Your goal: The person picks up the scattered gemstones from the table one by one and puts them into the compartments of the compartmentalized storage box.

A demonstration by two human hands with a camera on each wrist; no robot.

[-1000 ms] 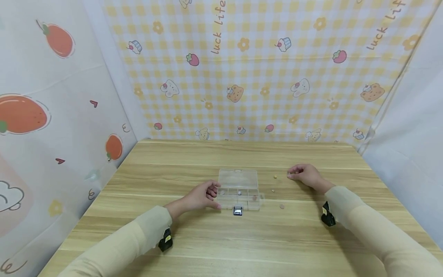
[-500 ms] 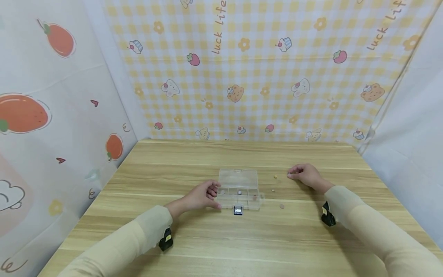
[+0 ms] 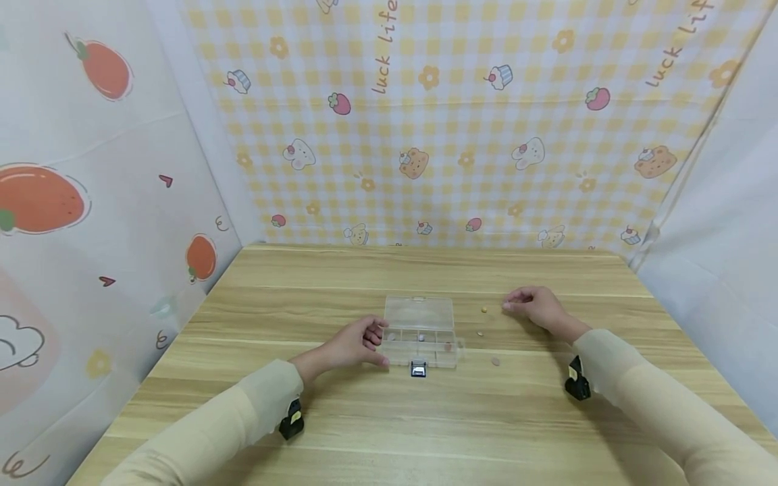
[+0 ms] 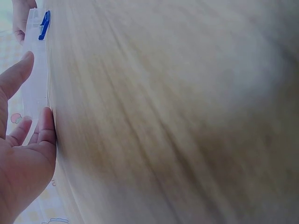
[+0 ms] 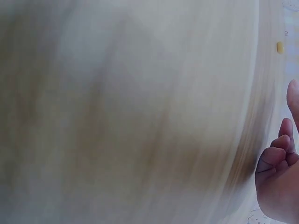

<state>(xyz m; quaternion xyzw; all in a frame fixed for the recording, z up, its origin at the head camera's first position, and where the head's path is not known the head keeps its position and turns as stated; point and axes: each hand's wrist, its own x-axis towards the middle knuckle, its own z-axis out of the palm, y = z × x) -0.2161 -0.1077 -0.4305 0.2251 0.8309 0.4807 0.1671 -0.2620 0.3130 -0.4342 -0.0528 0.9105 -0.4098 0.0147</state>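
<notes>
A clear plastic compartment box (image 3: 404, 352) lies on the wooden table with its lid (image 3: 418, 312) folded back. Its left end is held by my left hand (image 3: 351, 344), thumb at the front corner and fingers farther back; the left wrist view shows the same hold. A few small pieces, whitish and reddish, sit in separate compartments. To the right of the box, my right hand (image 3: 537, 309) is low over the table, thumb and index fingertips close together. Whether a small piece is between them is hidden. Nearest to it lies a small yellow piece (image 3: 483, 310).
A small greyish piece (image 3: 480, 334) and a flat pinkish piece (image 3: 495, 362) lie between the box and my right arm. On the box's front edge is a dark blue latch (image 3: 418, 369). A patterned cloth (image 3: 468, 135) hangs behind the table.
My right hand has shifted slightly left toward the yellow piece. A pale speck seen earlier at its fingertips no longer shows clearly. My left hand and the box have stayed in place.
</notes>
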